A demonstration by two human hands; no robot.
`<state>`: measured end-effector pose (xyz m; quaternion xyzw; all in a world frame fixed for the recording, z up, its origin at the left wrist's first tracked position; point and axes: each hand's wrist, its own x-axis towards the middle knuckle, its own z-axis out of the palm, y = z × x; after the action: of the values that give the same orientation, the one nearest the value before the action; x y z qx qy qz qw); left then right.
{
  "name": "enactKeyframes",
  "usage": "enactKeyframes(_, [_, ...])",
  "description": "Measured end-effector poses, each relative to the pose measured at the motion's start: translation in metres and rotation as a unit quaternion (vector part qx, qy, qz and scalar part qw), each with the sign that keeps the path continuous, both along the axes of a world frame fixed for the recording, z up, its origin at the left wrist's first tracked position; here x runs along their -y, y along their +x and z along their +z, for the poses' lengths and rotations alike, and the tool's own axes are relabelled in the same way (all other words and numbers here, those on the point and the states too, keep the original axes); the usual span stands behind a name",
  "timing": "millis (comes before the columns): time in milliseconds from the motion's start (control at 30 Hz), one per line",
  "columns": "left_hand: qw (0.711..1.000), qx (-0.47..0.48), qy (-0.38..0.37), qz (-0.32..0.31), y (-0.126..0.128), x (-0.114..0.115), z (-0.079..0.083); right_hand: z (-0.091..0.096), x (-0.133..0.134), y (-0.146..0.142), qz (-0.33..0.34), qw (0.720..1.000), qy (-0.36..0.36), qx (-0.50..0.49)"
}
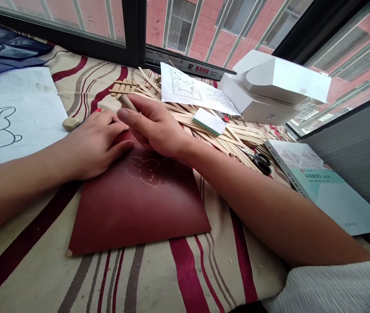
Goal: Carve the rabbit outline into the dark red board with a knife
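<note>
A dark red board [132, 208] lies flat on the striped cloth, with a pale rabbit outline [147, 169] scratched into its upper part. My left hand [95, 141] rests flat on the board's top left corner, fingers stretched out. My right hand [154, 126] is closed around a wooden-handled tool [126, 102], whose handle sticks up past my thumb. The tool's tip is hidden under my fingers, just above the rabbit outline.
A pile of thin wooden strips [224, 137] lies behind the board, with a green-and-white block [209, 121] and a printed sheet [191, 89] on it. Scissors [261, 163], a book [321, 187] and white boxes [269, 89] are at right. A rabbit drawing [15, 117] and an eraser [70, 124] lie left.
</note>
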<state>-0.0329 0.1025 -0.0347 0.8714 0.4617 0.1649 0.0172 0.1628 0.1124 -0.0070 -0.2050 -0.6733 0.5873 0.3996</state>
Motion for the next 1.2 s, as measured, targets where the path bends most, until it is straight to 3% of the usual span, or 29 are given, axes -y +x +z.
enactKeyframes(367, [0.999, 0.006, 0.033, -0.002, -0.006, -0.004, -0.011, 0.008, 0.004, 0.011, 0.058, 0.994, -0.095, -0.015])
enactKeyframes(633, [0.998, -0.033, -0.032, 0.036, 0.003, 0.003, 0.006, 0.005, 0.002, -0.001, -0.086, 0.992, -0.084, -0.040])
enactKeyframes(867, [1.000, -0.007, 0.009, 0.026, -0.002, -0.003, -0.009, 0.006, 0.020, 0.026, -0.012, 0.987, -0.150, -0.052])
enactKeyframes(1000, [0.999, 0.004, 0.003, 0.032, -0.003, -0.005, -0.013, 0.013, 0.017, 0.033, -0.028, 0.983, -0.162, -0.076])
enactKeyframes(1200, [0.999, -0.011, -0.003, 0.030, -0.005, -0.002, -0.008, 0.021, 0.000, 0.032, -0.087, 0.981, -0.124, -0.120])
